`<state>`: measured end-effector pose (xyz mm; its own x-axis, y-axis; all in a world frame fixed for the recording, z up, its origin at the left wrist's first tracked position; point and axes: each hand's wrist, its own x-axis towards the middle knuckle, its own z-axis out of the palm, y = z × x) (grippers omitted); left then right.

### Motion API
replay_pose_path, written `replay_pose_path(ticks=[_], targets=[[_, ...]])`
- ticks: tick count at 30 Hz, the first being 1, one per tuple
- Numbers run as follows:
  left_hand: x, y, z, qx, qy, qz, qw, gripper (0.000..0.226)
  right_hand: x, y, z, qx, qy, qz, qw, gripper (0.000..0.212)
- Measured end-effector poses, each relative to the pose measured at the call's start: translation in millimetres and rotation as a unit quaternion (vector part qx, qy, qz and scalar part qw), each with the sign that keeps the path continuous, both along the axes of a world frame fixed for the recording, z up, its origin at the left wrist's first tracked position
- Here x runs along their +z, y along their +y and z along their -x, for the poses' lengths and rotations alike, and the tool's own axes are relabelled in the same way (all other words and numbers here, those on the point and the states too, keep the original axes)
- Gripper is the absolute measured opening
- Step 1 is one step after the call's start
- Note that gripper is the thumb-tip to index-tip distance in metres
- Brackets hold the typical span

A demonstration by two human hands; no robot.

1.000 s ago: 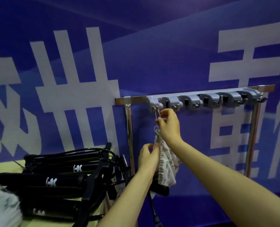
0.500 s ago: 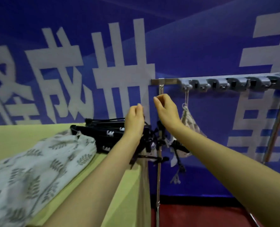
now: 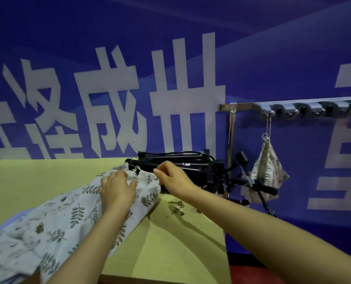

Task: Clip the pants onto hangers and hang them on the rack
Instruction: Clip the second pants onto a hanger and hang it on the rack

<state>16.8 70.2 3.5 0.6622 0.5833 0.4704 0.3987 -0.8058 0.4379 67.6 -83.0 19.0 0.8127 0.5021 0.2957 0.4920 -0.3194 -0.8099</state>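
Observation:
A pair of white pants with a grey leaf print lies across the yellow-green table, its waistband toward the far edge. My left hand grips the waistband from above. At the waistband's right end my right hand pinches the cloth with curled fingers. Two metal clip hangers lie loose on the table just right of the pants. Another leaf-print pair hangs bunched from a wire hook on the first grey hook of the rack, at the right.
A stack of folded black tripods lies at the table's far edge, right behind my right hand, with parts sticking out toward the rack's left post. Further grey hooks along the bar carry nothing. A blue banner wall stands behind.
My hands let go of the hung pants at the rack and moved left and down to the table. They now hold the waistband of the pants lying there. The view swung left.

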Motion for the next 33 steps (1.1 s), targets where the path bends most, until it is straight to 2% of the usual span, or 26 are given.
replay_pose_path(ticks=[3, 5, 7, 9, 11, 14, 16, 18, 19, 21, 22, 24, 25, 26, 28, 30, 31, 33], targets=[[-6.1, 23.3, -2.4, -0.016, 0.089, 0.013, 0.996, 0.043, -9.8, 15.2, -5.3, -0.001, 0.021, 0.01, 1.0, 0.034], [-11.3, 26.7, 2.2, -0.02, 0.143, 0.013, 0.989, 0.029, -15.8, 21.4, -7.7, -0.004, 0.037, 0.011, 0.999, 0.035], [-13.0, 29.6, 6.4, -0.021, 0.086, 0.027, 0.996, 0.015, -20.8, 27.1, -11.3, -0.012, 0.061, -0.001, 0.998, 0.032], [-10.3, 33.2, 10.8, -0.032, -0.024, 0.064, 0.997, 0.018, -22.9, 30.5, -13.2, -0.03, 0.106, -0.028, 0.994, 0.03], [0.1, 36.4, 12.7, -0.063, -0.112, 0.119, 0.985, 0.018, -22.7, 33.1, -12.6, -0.035, 0.173, -0.055, 0.983, 0.034], [17.0, 30.9, 17.3, -0.124, -0.159, 0.221, 0.954, 0.019, -22.2, 38.4, -7.4, -0.02, 0.269, -0.109, 0.957, 0.053], [28.5, 25.7, 24.2, -0.169, -0.194, 0.308, 0.916, 0.019, -21.3, 42.1, -3.4, -0.011, 0.303, -0.138, 0.943, 0.07], [40.5, 21.5, 34.2, -0.206, -0.23, 0.402, 0.862, 0.023, -17.8, 43.4, -1.9, 0.024, 0.312, -0.178, 0.933, 0.075], [46.3, 20.4, 40.7, -0.226, -0.24, 0.453, 0.828, 0.028, -12.7, 41.5, 0.9, 0.056, 0.315, -0.201, 0.926, 0.069], [57.1, 16.1, 50.8, -0.281, -0.242, 0.55, 0.749, 0.036, -1.5, 35.9, 7.5, 0.136, 0.313, -0.231, 0.911, 0.044], [62.9, 12.5, 56.1, -0.311, -0.232, 0.574, 0.721, 0.039, 4.1, 33.4, 12.3, 0.171, 0.313, -0.243, 0.902, 0.032], [75.8, 2.8, 65.9, -0.362, -0.219, 0.587, 0.691, 0.049, 16.5, 30.5, 21.7, 0.226, 0.324, -0.275, 0.877, 0.022], [82.2, -2.6, 70.5, -0.38, -0.214, 0.583, 0.686, 0.054, 24.2, 28.3, 27.5, 0.244, 0.33, -0.289, 0.865, 0.025], [88.9, -8.7, 74.1, -0.387, -0.207, 0.567, 0.697, 0.055, 33.4, 25.5, 34.9, 0.261, 0.333, -0.294, 0.857, 0.034], [100.0, -20.0, 76.9, -0.348, -0.213, 0.493, 0.768, 0.044, 49.8, 16.7, 47.6, 0.283, 0.324, -0.288, 0.856, 0.053], [109.4, -35.1, 77.7, -0.296, -0.246, 0.411, 0.826, 0.03, 66.4, -2.0, 62.4, 0.283, 0.298, -0.288, 0.865, 0.043], [114.3, -44.7, 79.0, -0.29, -0.26, 0.388, 0.835, 0.023, 72.1, -11.7, 64.9, 0.28, 0.288, -0.296, 0.866, 0.038], [122.9, -71.9, 83.7, -0.327, -0.246, 0.368, 0.835, 0.019, 83.3, -38.3, 69.7, 0.277, 0.272, -0.315, 0.866, 0.042]])
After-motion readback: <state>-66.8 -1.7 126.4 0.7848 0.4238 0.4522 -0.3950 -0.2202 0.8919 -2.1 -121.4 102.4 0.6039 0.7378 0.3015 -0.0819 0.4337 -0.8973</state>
